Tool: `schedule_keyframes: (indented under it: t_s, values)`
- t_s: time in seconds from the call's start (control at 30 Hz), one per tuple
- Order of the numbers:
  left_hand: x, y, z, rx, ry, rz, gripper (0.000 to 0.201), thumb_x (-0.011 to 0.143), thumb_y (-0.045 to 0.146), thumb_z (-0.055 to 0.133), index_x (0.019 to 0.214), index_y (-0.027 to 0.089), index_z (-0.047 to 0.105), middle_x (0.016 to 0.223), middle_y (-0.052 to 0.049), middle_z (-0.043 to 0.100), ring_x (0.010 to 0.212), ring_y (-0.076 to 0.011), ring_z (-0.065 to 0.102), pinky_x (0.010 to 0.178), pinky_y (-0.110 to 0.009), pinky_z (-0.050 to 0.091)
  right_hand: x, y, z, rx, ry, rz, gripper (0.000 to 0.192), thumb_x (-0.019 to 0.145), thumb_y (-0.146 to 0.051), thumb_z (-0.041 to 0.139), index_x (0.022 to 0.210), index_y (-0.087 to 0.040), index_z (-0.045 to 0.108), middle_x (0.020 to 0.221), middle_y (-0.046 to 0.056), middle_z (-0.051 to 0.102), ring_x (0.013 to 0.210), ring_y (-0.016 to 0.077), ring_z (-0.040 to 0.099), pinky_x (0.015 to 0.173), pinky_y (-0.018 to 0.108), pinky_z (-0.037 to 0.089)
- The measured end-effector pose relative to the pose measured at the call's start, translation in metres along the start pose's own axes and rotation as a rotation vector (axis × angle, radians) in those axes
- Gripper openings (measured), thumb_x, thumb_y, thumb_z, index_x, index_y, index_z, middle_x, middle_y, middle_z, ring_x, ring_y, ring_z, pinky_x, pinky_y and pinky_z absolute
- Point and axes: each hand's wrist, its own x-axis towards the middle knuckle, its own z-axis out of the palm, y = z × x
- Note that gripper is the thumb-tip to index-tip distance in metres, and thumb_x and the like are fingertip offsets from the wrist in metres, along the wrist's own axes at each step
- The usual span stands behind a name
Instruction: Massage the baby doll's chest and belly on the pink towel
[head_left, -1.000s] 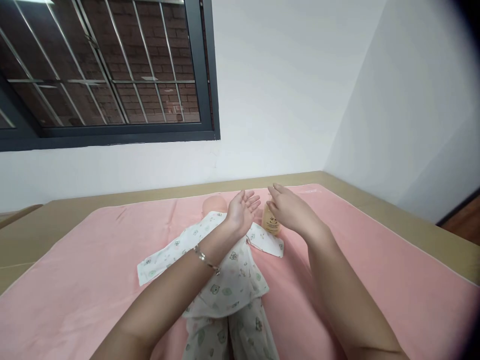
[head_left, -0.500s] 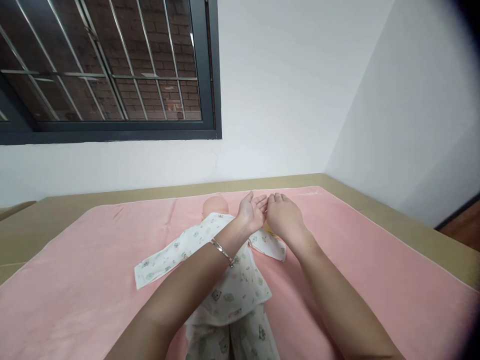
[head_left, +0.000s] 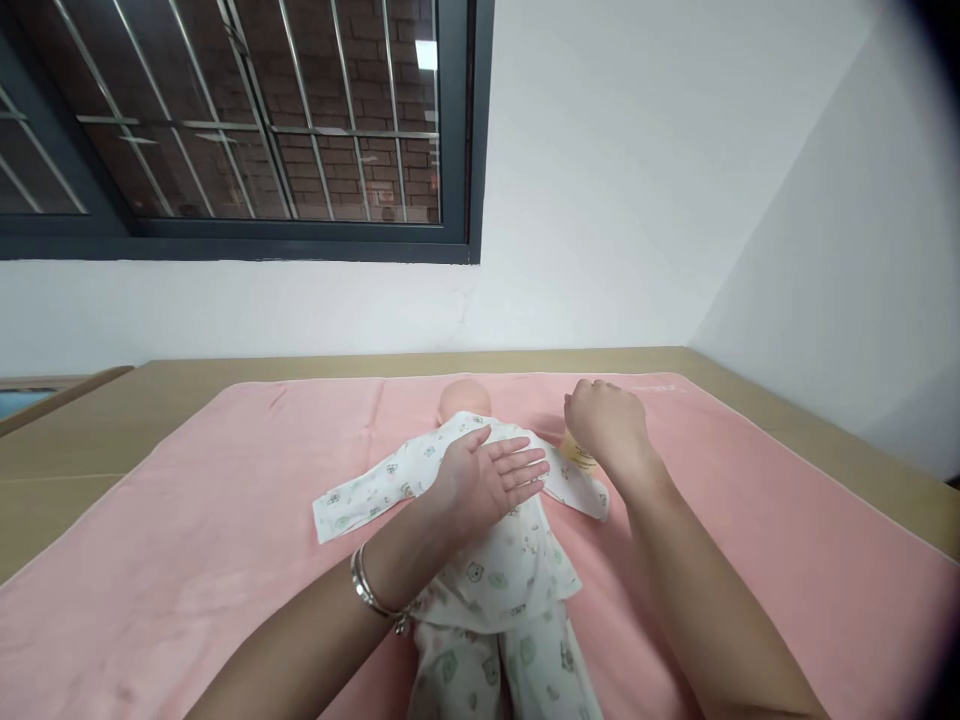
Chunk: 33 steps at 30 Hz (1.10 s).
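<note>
R hand (head_left: 609, 425) was curled over a small yellowish bottle (head_left: 578, 456), fingers wrapped on its top; bottle stood upright on the pink towel (head_left: 750, 540), just beside the doll's sleeve (head_left: 574, 488). L hand (head_left: 487, 480) lay palm up, fingers spread and loose, holding nothing, over the chest of the baby doll (head_left: 495, 560). Bottle sat to the right of the L palm, near it. Doll's long axis ran head-away, legs toward the person.

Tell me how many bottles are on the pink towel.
1. A small yellowish bottle stands beside the doll's sleeve, mostly covered by the right hand on top of it. No other bottle shows, though the arms may hide something.
</note>
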Motion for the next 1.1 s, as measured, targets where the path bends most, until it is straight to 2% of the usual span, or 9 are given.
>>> schedule_keyframes:
  t_s: [0.2, 0.33, 0.47, 0.57, 0.67, 0.73, 0.8, 0.97, 1.1]
  values:
    - [-0.021, 0.02, -0.01, -0.031, 0.099, 0.126, 0.054, 0.092, 0.041, 0.033, 0.13, 0.005, 0.046, 0.131, -0.022, 0.056, 0.111, -0.0278, 0.063, 0.094, -0.039, 0.051, 0.003, -0.007, -0.006, 0.056, -0.097, 0.101, 0.031, 0.094, -0.027, 0.038, 0.09, -0.007, 0.062, 0.082, 0.019, 0.065, 0.081, 0.0277, 0.066, 0.06, 0.03, 0.042]
    - [-0.039, 0.028, -0.01, -0.046, 0.078, 0.159, 0.055, 0.093, 0.042, 0.031, 0.132, 0.005, 0.044, 0.132, -0.021, 0.056, 0.112, -0.0271, 0.063, 0.095, -0.039, 0.051, 0.0, -0.007, -0.003, 0.019, -0.108, 0.074, 0.035, 0.094, -0.028, 0.035, 0.095, -0.005, 0.062, 0.091, 0.021, 0.065, 0.089, 0.0298, 0.064, 0.072, 0.038, 0.044]
    - [-0.057, 0.027, -0.008, -0.022, 0.01, 0.161, 0.055, 0.093, 0.042, 0.031, 0.133, 0.006, 0.044, 0.132, -0.021, 0.056, 0.115, -0.027, 0.061, 0.099, -0.039, 0.048, -0.006, -0.001, -0.002, 0.084, -0.127, 0.045, 0.041, 0.095, -0.031, 0.029, 0.109, -0.006, 0.059, 0.114, 0.023, 0.061, 0.114, 0.0332, 0.054, 0.093, 0.052, 0.038]
    - [-0.063, 0.022, -0.006, -0.024, -0.019, 0.166, 0.053, 0.093, 0.04, 0.036, 0.133, 0.005, 0.044, 0.132, -0.02, 0.056, 0.116, -0.027, 0.06, 0.102, -0.039, 0.045, -0.021, -0.003, -0.015, 0.181, -0.033, 0.014, 0.051, 0.096, -0.036, 0.026, 0.128, -0.004, 0.048, 0.136, 0.026, 0.048, 0.133, 0.0373, 0.036, 0.101, 0.06, 0.03]
    - [-0.065, 0.016, -0.003, -0.062, -0.003, 0.152, 0.052, 0.093, 0.038, 0.037, 0.131, 0.003, 0.045, 0.131, -0.021, 0.056, 0.117, -0.026, 0.059, 0.103, -0.037, 0.045, -0.047, -0.015, -0.04, 0.405, 0.092, -0.179, 0.056, 0.098, -0.04, 0.025, 0.143, -0.008, 0.032, 0.148, 0.021, 0.036, 0.14, 0.0321, 0.026, 0.111, 0.058, 0.021]
    - [-0.069, 0.013, 0.002, -0.082, 0.013, 0.151, 0.052, 0.093, 0.037, 0.037, 0.13, 0.002, 0.046, 0.132, -0.021, 0.056, 0.119, -0.0253, 0.057, 0.103, -0.035, 0.044, -0.065, -0.028, -0.055, 0.593, 0.077, -0.4, 0.056, 0.099, -0.041, 0.025, 0.15, -0.017, 0.02, 0.154, 0.013, 0.028, 0.143, 0.0268, 0.022, 0.114, 0.054, 0.02]
    - [-0.078, 0.01, 0.006, -0.081, -0.004, 0.165, 0.05, 0.094, 0.038, 0.036, 0.128, 0.003, 0.048, 0.132, -0.02, 0.055, 0.122, -0.0251, 0.055, 0.106, -0.035, 0.042, -0.081, -0.042, -0.063, 0.66, 0.061, -0.58, 0.06, 0.099, -0.043, 0.029, 0.152, -0.02, 0.011, 0.156, 0.01, 0.021, 0.144, 0.0268, 0.017, 0.115, 0.055, 0.018]
    - [-0.107, 0.016, 0.011, 0.01, -0.263, 0.206, 0.056, 0.095, 0.047, 0.028, 0.13, 0.01, 0.05, 0.134, -0.015, 0.055, 0.132, -0.0275, 0.044, 0.115, -0.044, 0.028, -0.106, -0.075, -0.059, 0.674, 0.234, -0.774, 0.089, 0.091, -0.06, 0.039, 0.151, -0.007, -0.002, 0.157, 0.02, 0.006, 0.144, 0.0388, 0.0, 0.111, 0.067, 0.013]
    - [-0.113, 0.02, 0.007, 0.106, -0.302, 0.306, 0.064, 0.093, 0.058, 0.025, 0.135, 0.014, 0.047, 0.139, -0.012, 0.051, 0.138, -0.0253, 0.035, 0.118, -0.044, 0.021, -0.128, -0.087, -0.058, 0.728, 0.322, -0.898, 0.099, 0.088, -0.07, 0.031, 0.149, 0.0, -0.003, 0.156, 0.024, 0.002, 0.142, 0.0432, -0.001, 0.111, 0.066, 0.017]
